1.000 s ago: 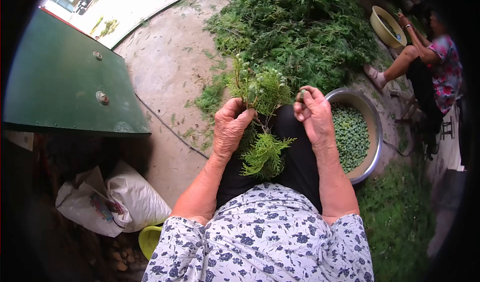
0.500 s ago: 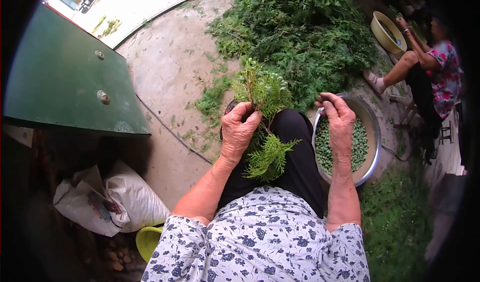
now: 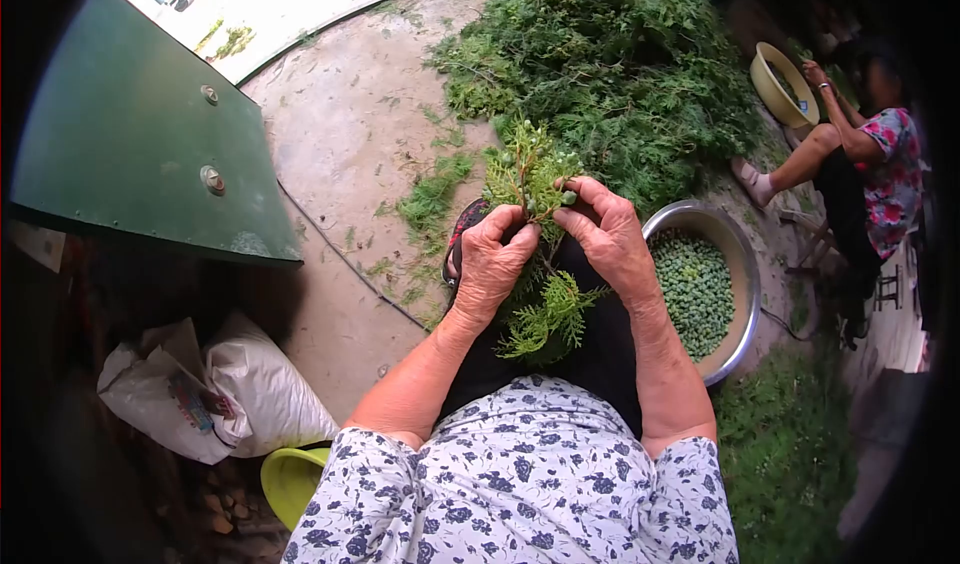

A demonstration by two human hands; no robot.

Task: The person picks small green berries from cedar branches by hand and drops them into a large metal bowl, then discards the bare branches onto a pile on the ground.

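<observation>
My left hand (image 3: pixel 492 261) grips the stem of a green conifer sprig (image 3: pixel 527 173) that carries small round green cones, held upright over my lap. My right hand (image 3: pixel 606 237) has its fingertips pinched on one cone at the sprig's right side. A second feathery piece of the sprig (image 3: pixel 546 316) hangs down over my black trousers. To the right of my knee stands a metal bowl (image 3: pixel 747 267) holding many picked green cones (image 3: pixel 695 289).
A big heap of cut conifer branches (image 3: pixel 620 64) covers the concrete ahead. Another person (image 3: pixel 868 159) sits at the far right beside a yellow basin (image 3: pixel 777 84). A green metal panel (image 3: pixel 130 144) is at left, white sacks (image 3: pixel 215 389) and a yellow-green container (image 3: pixel 290 479) below it.
My right hand has come back from over the metal bowl to the sprig and now pinches a cone. My left hand kept hold of the sprig.
</observation>
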